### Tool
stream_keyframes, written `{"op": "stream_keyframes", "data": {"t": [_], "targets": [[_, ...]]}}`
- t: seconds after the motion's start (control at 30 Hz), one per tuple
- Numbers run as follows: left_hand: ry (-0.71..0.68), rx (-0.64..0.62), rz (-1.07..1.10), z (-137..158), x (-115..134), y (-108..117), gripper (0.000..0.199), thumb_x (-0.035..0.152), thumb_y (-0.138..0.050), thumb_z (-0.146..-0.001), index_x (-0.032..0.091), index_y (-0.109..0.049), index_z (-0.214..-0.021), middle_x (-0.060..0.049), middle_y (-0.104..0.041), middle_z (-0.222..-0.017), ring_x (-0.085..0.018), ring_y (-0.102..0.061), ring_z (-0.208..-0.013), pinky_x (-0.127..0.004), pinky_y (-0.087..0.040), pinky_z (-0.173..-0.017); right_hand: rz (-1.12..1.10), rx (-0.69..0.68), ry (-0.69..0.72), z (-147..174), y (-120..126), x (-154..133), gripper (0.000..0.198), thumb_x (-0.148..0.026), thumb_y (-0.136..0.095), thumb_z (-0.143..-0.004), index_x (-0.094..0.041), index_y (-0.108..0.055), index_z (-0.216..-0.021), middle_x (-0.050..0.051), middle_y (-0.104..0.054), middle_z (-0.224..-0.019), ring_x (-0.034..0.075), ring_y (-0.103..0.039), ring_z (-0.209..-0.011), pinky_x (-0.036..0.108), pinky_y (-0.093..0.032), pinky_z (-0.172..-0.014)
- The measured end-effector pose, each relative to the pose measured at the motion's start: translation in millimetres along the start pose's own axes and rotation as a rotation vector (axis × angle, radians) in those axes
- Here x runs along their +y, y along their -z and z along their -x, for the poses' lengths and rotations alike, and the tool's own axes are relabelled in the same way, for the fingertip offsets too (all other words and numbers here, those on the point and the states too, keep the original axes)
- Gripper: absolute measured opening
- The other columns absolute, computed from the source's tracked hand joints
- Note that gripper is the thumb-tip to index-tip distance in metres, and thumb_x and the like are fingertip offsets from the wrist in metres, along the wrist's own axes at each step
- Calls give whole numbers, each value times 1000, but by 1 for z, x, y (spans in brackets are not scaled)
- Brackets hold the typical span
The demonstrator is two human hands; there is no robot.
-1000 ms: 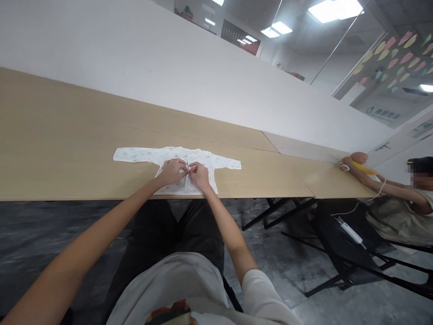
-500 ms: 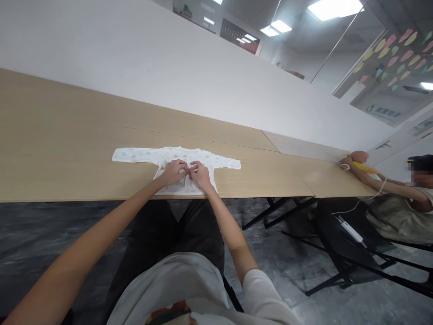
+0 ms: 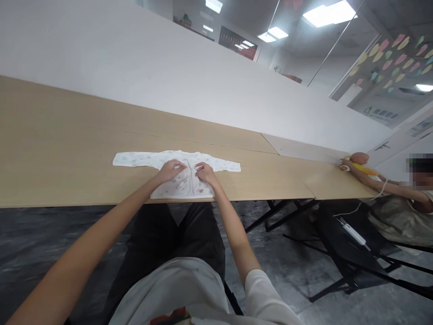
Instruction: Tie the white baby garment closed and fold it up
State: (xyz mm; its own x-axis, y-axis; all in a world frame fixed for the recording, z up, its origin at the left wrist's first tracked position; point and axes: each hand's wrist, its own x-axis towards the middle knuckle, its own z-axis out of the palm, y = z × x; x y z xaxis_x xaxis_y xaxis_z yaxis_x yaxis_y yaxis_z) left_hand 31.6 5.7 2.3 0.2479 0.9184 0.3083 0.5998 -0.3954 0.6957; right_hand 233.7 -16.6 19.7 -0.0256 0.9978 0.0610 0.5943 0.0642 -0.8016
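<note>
A small white baby shirt (image 3: 182, 184) with a faint print lies spread on the wooden table, both sleeves stretched out sideways. Its lower hem comes close to the table's front edge. On the left of the front opening, my left hand (image 3: 172, 170) is closed in a pinch on the cloth. Just across the opening, my right hand (image 3: 204, 172) pinches the right front panel with bent fingers. The cloth between my hands is drawn into creases. My fingers cover part of the chest.
The long table (image 3: 67, 144) runs along a white wall (image 3: 152, 90). At the far right a person's arms (image 3: 368, 178) reach to a doll (image 3: 359, 158) in yellow. A black folding chair (image 3: 352, 253) with a white power strip (image 3: 353, 234) stands by the table.
My hands have moved apart, the left one leftward and the right one slightly rightward. The front of the shirt has spread, and its overlapping flap has shifted.
</note>
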Motion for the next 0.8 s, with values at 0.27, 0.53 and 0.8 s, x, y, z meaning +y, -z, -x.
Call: {"op": "stream_keyframes", "data": {"t": [0.27, 0.53, 0.8], "targets": [[313, 50, -224, -45, 11, -19, 41, 10, -50, -74, 18, -78, -104, -9, -76, -112, -25, -67, -109, -33, -50, -98, 256, 85, 20, -51, -23, -31, 17, -14, -55, -90, -17, -71, -89, 8, -75, -102, 20, -69, -101, 28, -52, -89], [291, 90, -408, -40, 13, -28, 42, 15, -47, -85, 18, -75, -115, -14, -73, -116, -30, -65, -110, -38, -49, -93, 343, 118, 3, -61, -48, -26, 35, -37, -65, -90, -16, -67, -117, 15, -69, -123, 28, -66, -112, 33, -53, -89], [182, 57, -479, -28, 14, -29, 47, 30, -43, -93, 21, -67, -133, -16, -66, -126, -35, -59, -118, -44, -47, -98, 147, 239, 36, -60, -49, -11, 31, -11, -52, -85, -20, -71, -108, 5, -74, -110, 19, -68, -104, 25, -51, -90]]}}
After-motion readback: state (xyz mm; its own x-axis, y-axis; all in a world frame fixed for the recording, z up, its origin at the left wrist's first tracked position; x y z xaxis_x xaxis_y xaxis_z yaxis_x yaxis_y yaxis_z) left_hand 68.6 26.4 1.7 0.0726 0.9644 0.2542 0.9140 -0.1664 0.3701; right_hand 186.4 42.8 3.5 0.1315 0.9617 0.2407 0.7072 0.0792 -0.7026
